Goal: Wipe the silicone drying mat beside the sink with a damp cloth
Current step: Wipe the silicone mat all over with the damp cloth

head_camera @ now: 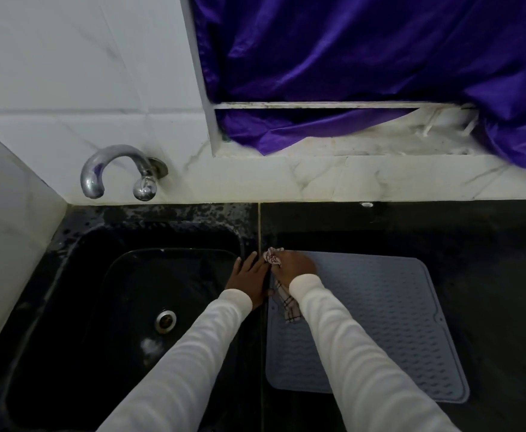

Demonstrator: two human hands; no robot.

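— Head view: gripping cloth (275,259) in right hand (293,266), bunched, pressing at mat's (389,319) far-left corner, next to sink (124,307). Resting left hand (250,280) flat, fingers straight, on worktop (489,275) strip between sink and mat, holding nothing.

— Risking what?

— Possibly sliding mat along worktop, with nothing pinning it. Maybe dragging cloth's loose tail over mat's left edge, smearing worktop. Likely missing near-right corner, lying well apart from cloth.
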